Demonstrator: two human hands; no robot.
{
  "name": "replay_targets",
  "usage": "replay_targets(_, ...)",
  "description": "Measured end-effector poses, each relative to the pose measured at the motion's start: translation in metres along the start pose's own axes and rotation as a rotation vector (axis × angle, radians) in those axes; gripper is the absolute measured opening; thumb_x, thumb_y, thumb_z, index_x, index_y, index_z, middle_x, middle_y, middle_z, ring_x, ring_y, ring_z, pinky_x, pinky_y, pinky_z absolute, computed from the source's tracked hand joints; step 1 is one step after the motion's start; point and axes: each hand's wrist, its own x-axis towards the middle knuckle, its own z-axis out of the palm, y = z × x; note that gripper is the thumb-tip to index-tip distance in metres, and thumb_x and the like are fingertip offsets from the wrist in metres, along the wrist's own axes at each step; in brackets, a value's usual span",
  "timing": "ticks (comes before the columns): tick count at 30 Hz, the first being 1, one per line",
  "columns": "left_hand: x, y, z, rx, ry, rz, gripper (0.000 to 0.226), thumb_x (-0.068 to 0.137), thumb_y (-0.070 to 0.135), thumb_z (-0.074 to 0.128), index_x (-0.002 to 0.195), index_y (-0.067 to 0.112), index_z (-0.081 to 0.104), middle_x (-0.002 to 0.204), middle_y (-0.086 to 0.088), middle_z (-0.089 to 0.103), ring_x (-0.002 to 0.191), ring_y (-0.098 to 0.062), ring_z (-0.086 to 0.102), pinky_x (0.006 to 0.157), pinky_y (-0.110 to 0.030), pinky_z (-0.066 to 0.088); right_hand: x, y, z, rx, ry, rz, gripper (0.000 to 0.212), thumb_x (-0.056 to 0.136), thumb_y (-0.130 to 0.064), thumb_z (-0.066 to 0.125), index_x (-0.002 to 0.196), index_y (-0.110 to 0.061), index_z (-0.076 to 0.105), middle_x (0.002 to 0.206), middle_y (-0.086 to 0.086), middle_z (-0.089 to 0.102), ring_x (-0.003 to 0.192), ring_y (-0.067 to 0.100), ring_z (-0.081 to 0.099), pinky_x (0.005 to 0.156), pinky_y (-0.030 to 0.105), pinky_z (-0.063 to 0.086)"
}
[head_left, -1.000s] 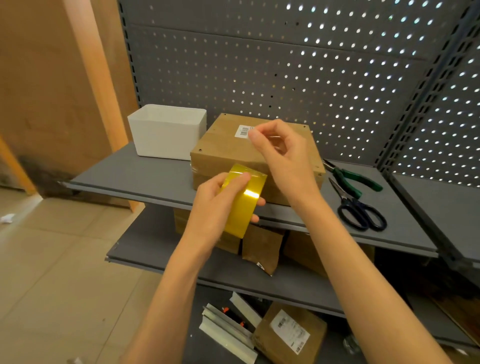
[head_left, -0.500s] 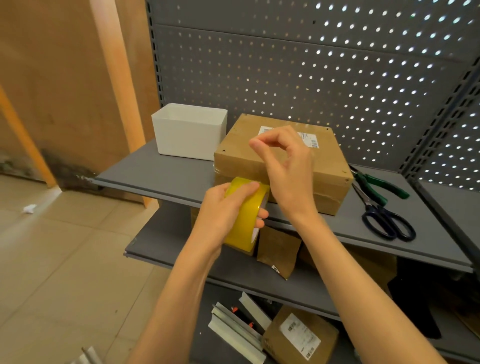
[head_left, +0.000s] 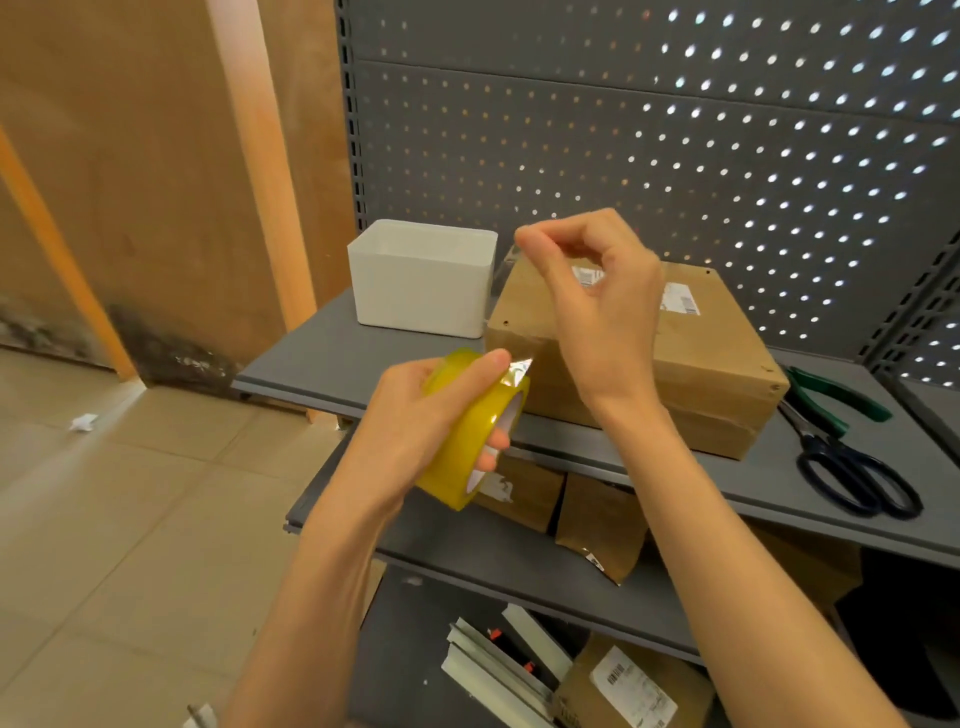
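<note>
My left hand (head_left: 410, 415) grips the yellow tape roll (head_left: 465, 447) just before the shelf edge, its loose end (head_left: 519, 366) pointing up at my right hand (head_left: 602, 312), nearer, directly above, thumb and forefinger pinched on nothing I can see.
</note>
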Motion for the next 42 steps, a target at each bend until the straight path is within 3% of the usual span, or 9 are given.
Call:
replay_targets(3,0.016,0.0,-0.021,0.134,0.047,0.1,0.051,0.075,0.047,0.068,0.064,-0.002,0.06,0.056,-0.022,0.059,0.043,-0.019,0.053,0.044,-0.021,0.045,-0.001,0.011,0.002,0.005,0.045,0.118,0.004,0.086,-0.018,0.066,0.082,-0.019,0.067,0.08,-0.006,0.064,0.079,0.006,0.059,0.075,0.024,0.049)
replay_targets(6,0.036,-0.001,-0.043,0.307,0.14,0.218,0.078,0.06,0.062,0.074,0.074,-0.014,0.057,0.069,-0.033,0.056,0.058,-0.022,0.051,0.056,-0.032,0.04,-0.009,0.022,0.005,-0.033,0.075,0.19,0.004,0.085,-0.019,0.066,0.081,-0.02,0.068,0.08,-0.009,0.064,0.079,0.004,0.059,0.075,0.024,0.049)
replay_targets(11,0.07,0.021,-0.068,0.496,0.185,0.313,0.067,0.069,0.049,0.074,0.069,-0.015,0.056,0.06,-0.013,0.041,0.059,-0.019,0.036,0.056,-0.032,0.03,-0.016,0.034,0.013,-0.174,0.083,0.227,0.007,0.089,-0.025,0.061,0.084,-0.02,0.064,0.086,-0.005,0.063,0.082,0.004,0.056,0.07,0.009,0.04)
replay_targets(14,0.089,0.03,-0.072,0.626,0.185,0.357,0.065,0.066,0.056,0.073,0.072,-0.009,0.064,0.062,-0.018,0.046,0.059,-0.018,0.039,0.057,-0.034,0.032,-0.012,0.037,0.019,-0.24,0.108,0.258,0.01,0.091,-0.028,0.058,0.085,-0.021,0.061,0.089,-0.005,0.061,0.082,0.004,0.053,0.068,0.008,0.038)
replay_targets(17,0.105,0.036,-0.074,0.687,0.148,0.326,0.066,0.067,0.055,0.073,0.076,-0.01,0.065,0.066,-0.024,0.049,0.061,-0.019,0.04,0.057,-0.033,0.033,-0.012,0.041,0.025,-0.316,0.129,0.275,0.011,0.091,-0.03,0.056,0.083,-0.023,0.059,0.089,-0.006,0.06,0.082,0.007,0.054,0.076,0.023,0.046)
replay_targets(20,0.121,0.038,-0.078,0.712,0.096,0.282,0.068,0.068,0.054,0.072,0.082,-0.013,0.065,0.066,-0.014,0.047,0.062,-0.02,0.039,0.058,-0.031,0.032,-0.015,0.043,0.03,-0.393,0.129,0.283,0.011,0.092,-0.029,0.055,0.082,-0.024,0.056,0.086,-0.008,0.058,0.079,0.009,0.055,0.08,0.041,0.048)
replay_targets(26,0.141,0.042,-0.072,0.721,0.059,0.281,0.05,0.071,0.047,0.074,0.077,-0.003,0.07,0.067,-0.013,0.048,0.064,-0.018,0.041,0.06,-0.032,0.033,-0.017,0.047,0.032,-0.547,0.108,0.329,0.012,0.093,-0.03,0.052,0.083,-0.025,0.054,0.085,-0.013,0.054,0.078,0.005,0.051,0.083,0.02,0.021)
replay_targets(37,0.154,0.039,-0.059,0.762,0.008,0.275,0.029,0.073,0.042,0.074,0.072,0.013,0.073,0.082,-0.016,0.066,0.07,-0.015,0.05,0.059,-0.025,0.039,-0.018,0.05,0.033,-0.652,0.116,0.363,0.01,0.094,-0.03,0.049,0.084,-0.026,0.05,0.087,-0.01,0.053,0.079,0.01,0.05,0.079,0.023,0.018)
replay_targets(42,0.155,0.042,-0.057,0.803,0.005,0.303,0.032,0.073,0.041,0.074,0.071,0.01,0.072,0.066,-0.008,0.056,0.061,-0.012,0.044,0.055,-0.024,0.035,-0.015,0.05,0.03,-0.686,0.082,0.372,0.01,0.095,-0.029,0.047,0.085,-0.025,0.049,0.088,-0.01,0.053,0.079,0.01,0.051,0.078,0.022,0.017)
